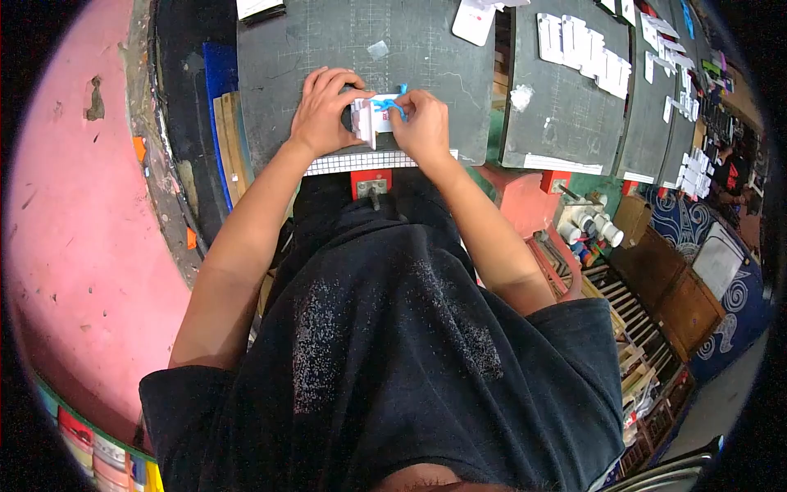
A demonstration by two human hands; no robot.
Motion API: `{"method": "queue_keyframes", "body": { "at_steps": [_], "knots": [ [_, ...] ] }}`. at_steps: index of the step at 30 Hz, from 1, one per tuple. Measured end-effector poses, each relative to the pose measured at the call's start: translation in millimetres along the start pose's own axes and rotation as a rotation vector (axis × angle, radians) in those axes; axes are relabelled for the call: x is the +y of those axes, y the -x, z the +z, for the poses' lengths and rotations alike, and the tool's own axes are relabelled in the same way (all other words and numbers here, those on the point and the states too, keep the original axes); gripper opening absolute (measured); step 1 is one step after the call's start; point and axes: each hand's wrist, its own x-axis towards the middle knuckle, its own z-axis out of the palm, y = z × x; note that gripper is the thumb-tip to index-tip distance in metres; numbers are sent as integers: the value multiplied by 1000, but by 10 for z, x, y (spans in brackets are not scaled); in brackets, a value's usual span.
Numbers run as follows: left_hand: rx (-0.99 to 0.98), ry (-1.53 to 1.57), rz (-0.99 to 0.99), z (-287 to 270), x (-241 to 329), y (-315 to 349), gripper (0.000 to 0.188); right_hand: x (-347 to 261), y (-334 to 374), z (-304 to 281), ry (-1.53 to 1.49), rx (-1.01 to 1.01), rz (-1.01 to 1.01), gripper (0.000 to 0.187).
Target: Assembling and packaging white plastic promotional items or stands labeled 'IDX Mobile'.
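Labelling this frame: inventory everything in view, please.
Boards: several, dark grey, top
Card bundle: one, white, nearest board
Ribbon: one, blue, against bundle
Loose cards: many, white, on boards, upper right
Gridded strips: several, white, boards' near edges
Containers: several, mostly white, right
Brackets: several, red, under boards
Wooden slats: many, brown, lower right
Surface: one, pink, left
Clutter: uncountable, mixed colours, far right
Shirt: one, black, lower centre
Left hand: one, bare, around bundle
Right hand: one, bare, pinching ribbon

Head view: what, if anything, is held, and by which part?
Left hand: the small white card-like piece, by its left side. Right hand: the thin blue ribbon-like strip, pinched; exact spot hidden.
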Motion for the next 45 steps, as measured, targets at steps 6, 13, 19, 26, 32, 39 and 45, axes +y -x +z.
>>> {"method": "queue_keyframes", "body": {
  "at_steps": [6,13,19,26,32,39,45],
  "knots": [
    [17,2,16,-26,-20,-40,77,35,-73,-4,-41,-18,27,17],
    [37,-1,30,-37,-16,-45,76,72,19,-58,-7,-54,-95,16],
    [23,-14,59,-42,-15,-21,69,76,38,-37,-17,-38,-140,14],
    [32,-37,72,-55,-38,-57,69,65,-94,-22,18,-25,-170,14],
    [86,-3,80,-44,-14,-65,72,45,-56,34,-2,-96,-256,14],
    [66,5,55,-46,-8,-42,71,69,-47,-17,45,-93,-345,15],
    [16,-32,44,-65,5,-17,76,188,-188,-30,18,-8,-179,14]
  ]
}}
